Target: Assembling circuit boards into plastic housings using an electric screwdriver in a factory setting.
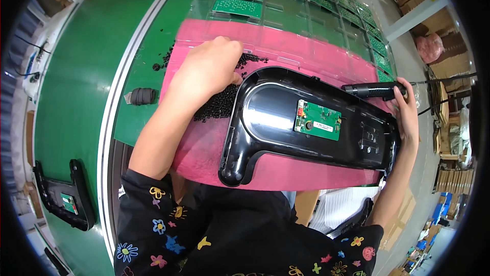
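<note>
A glossy black curved plastic housing [275,148] lies open side up in front of me, one end bending toward me. Inside it sits a green circuit board [329,118] with a white label and a red part. At the housing's right end, my right hand [406,105] is closed around a black electric screwdriver [370,90] that points left. My left hand [214,64] is curled above a heap of tiny black pieces [219,105], possibly screws, left of the housing. Its fingertips are mostly hidden, so I cannot make out what they hold.
A pink mat [311,176] lies under the housing. Beyond it, clear trays hold several green circuit boards [237,6]. A dark roll [141,96] lies at the left. Another black housing [81,207] with a board rests on the green conveyor [71,123]. Cables run right from the screwdriver.
</note>
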Demonstrator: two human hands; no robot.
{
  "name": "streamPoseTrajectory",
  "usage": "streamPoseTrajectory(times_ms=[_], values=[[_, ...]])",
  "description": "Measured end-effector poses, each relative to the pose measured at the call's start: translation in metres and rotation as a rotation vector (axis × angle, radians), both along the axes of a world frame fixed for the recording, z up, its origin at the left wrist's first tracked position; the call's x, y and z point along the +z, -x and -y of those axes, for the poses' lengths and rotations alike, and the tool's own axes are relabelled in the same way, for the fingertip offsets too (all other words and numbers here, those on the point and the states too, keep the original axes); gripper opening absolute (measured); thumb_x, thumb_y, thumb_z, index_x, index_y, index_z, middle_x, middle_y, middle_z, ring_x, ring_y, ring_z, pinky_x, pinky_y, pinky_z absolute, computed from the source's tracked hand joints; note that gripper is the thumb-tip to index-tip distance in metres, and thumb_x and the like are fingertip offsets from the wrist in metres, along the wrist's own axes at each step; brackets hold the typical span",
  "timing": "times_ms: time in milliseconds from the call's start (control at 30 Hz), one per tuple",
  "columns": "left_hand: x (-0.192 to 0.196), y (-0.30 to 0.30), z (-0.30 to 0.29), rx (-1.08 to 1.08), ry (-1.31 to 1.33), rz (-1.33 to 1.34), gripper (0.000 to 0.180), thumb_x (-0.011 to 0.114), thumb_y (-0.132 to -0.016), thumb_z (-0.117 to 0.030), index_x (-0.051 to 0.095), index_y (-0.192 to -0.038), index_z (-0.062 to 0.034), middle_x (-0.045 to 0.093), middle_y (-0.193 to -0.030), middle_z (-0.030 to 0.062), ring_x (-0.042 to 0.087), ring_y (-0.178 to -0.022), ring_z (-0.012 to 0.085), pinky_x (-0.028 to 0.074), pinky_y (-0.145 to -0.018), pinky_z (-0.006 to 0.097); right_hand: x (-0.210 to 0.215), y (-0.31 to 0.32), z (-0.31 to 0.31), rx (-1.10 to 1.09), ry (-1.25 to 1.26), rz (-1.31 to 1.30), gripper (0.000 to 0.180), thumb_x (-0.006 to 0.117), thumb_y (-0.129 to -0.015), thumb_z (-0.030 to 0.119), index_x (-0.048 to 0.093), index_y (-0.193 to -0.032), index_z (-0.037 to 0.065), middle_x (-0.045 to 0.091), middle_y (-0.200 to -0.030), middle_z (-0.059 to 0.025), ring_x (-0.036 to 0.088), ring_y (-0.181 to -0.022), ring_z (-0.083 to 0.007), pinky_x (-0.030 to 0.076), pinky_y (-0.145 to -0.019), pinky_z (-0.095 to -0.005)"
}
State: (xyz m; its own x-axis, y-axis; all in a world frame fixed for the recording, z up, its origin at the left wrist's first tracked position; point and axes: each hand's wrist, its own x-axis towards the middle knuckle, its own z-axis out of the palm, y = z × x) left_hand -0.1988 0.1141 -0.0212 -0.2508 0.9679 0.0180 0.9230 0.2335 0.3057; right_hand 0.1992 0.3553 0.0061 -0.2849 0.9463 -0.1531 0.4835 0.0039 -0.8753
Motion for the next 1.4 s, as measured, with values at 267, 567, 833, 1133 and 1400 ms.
streamPoseTrajectory(times_ms=[267, 567, 833, 1133, 1400], values=[[-0.008, 0.002, -0.005, 0.01, -0.053, -0.055, 0.02, 0.073, -0.067, 0.001, 0.067, -0.086, 0.0014, 0.068, -0.085, 0.021, 0.066, -0.088, 0.0407, 0.052, -0.078, 0.048, 0.014, 0.078, 0.013, -0.074, -0.49, -0.538, 0.056, 0.066, -0.095, 0.011, 0.035, -0.141, 0.003, 0.062, -0.111, -0.0095, 0.06, -0.105, -0.0156, 0.05, -0.079, -0.0259], [-0.002, -0.002, -0.011, 0.064, -0.111, -0.031, 0.017, 0.069, -0.067, 0.004, 0.068, -0.084, 0.0037, 0.067, -0.077, 0.0223, 0.067, -0.077, 0.0377, 0.054, -0.072, 0.044, 0.005, 0.105, 0.04, 0.109, 0.047, -0.939, 0.037, 0.065, -0.095, 0.012, 0.049, -0.127, 0.001, 0.061, -0.097, -0.0081, 0.059, -0.092, -0.0197, 0.048, -0.088, -0.0334], [0.018, -0.054, -0.021, -0.233, -0.503, 0.886, 0.008, 0.073, -0.082, 0.002, 0.072, -0.09, 0.0037, 0.071, -0.086, 0.0038, 0.067, -0.081, 0.0092, 0.056, -0.073, 0.025, 0.015, 0.12, 0.095, 0.356, 0.305, -1.46, 0.029, 0.054, -0.101, 0.022, 0.047, -0.127, 0.009, 0.052, -0.097, -0.0039, 0.052, -0.099, -0.0196, 0.041, -0.101, -0.0466], [0.006, -0.069, -0.018, -0.291, -0.334, 1.137, 0.011, 0.07, -0.086, 0.003, 0.069, -0.097, 0.0051, 0.07, -0.092, 0.0088, 0.067, -0.083, 0.0136, 0.056, -0.076, 0.026, 0.005, 0.105, 0.111, 0.433, 0.275, -1.563, 0.03, 0.053, -0.1, 0.022, 0.046, -0.128, 0.014, 0.05, -0.094, 0.0003, 0.05, -0.099, -0.0171, 0.031, -0.109, -0.0526], [0.004, -0.065, -0.022, -0.185, -0.097, 1.445, 0.014, 0.071, -0.089, 0.0, 0.067, -0.102, 0.0058, 0.07, -0.089, 0.0095, 0.068, -0.079, 0.0131, 0.056, -0.073, 0.026, 0.008, 0.097, 0.111, 0.48, 0.179, -1.634, 0.033, 0.063, -0.095, 0.024, 0.049, -0.123, 0.016, 0.052, -0.091, 0.005, 0.05, -0.093, -0.0135, 0.029, -0.104, -0.0464]])
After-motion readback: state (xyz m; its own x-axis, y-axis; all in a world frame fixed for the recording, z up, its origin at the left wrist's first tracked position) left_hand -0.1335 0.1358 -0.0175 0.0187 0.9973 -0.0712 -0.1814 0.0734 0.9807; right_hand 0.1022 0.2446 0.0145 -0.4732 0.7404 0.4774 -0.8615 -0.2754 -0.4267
